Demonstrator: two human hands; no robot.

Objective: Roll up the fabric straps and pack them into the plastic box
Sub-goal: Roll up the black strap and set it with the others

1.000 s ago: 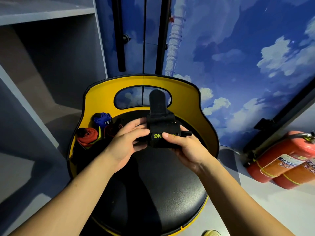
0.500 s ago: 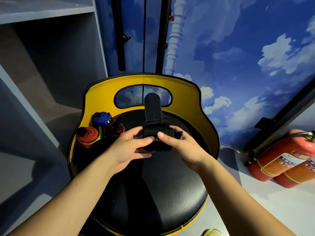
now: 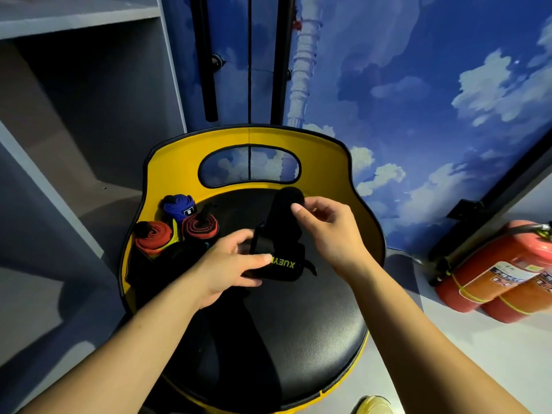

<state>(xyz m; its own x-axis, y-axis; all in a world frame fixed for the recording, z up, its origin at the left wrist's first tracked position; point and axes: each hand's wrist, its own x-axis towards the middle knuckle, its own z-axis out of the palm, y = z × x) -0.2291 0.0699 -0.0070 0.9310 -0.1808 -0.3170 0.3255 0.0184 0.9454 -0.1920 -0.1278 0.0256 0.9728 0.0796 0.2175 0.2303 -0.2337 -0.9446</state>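
Sky-painted blue wall panels (image 3: pixel 418 85) back a round black stool seat with a yellow curved backrest (image 3: pixel 322 150). At seat centre lies the black fabric strap with yellow lettering (image 3: pixel 282 265), its loose end reaching toward 12 o'clock. Left hand (image 3: pixel 230 265) pinches the rolled part; right hand (image 3: pixel 331 231) pinches the loose end. Three rolled straps, blue (image 3: pixel 178 205), orange (image 3: pixel 153 236) and red-black (image 3: pixel 199 226), sit at 10 o'clock.

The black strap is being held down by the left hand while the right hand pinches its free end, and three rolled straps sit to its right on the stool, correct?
Not quite: the head view shows the three rolled straps to the left of the black strap. The left hand and right hand are as you describe.
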